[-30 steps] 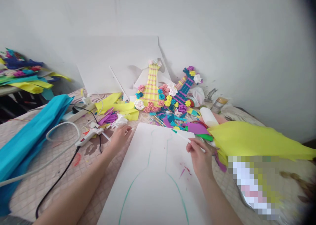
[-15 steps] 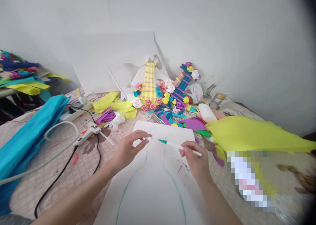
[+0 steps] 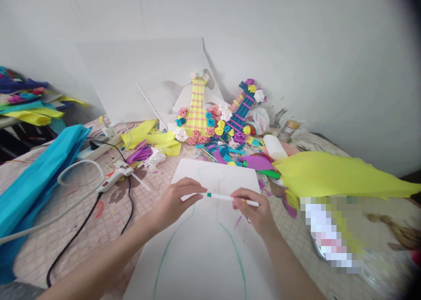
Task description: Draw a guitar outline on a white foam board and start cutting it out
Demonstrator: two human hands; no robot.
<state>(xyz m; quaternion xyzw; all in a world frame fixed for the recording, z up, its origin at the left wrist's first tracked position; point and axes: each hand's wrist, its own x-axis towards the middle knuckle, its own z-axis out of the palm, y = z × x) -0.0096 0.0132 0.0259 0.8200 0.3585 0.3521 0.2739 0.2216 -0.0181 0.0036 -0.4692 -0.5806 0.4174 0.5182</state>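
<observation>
A white felt-tip marker with a green band lies level between my two hands, above the paper. My right hand pinches its barrel. My left hand is closed on the marker's cap, which sits over the green tip; the fingers partly cover it. Below them a large white sheet bears a green outline with a narrow neck and wide curved sides. My forearms cover part of the sheet's edges.
Behind the sheet stand a yellow flower-trimmed guitar shape and a blue one. Scraps surround them. Blue crepe paper and a power strip lie left; yellow crepe paper and a white roll lie right.
My hands have come together. The green tip, bare before, is now inside the cap that my left hand holds. The view has shifted slightly.
</observation>
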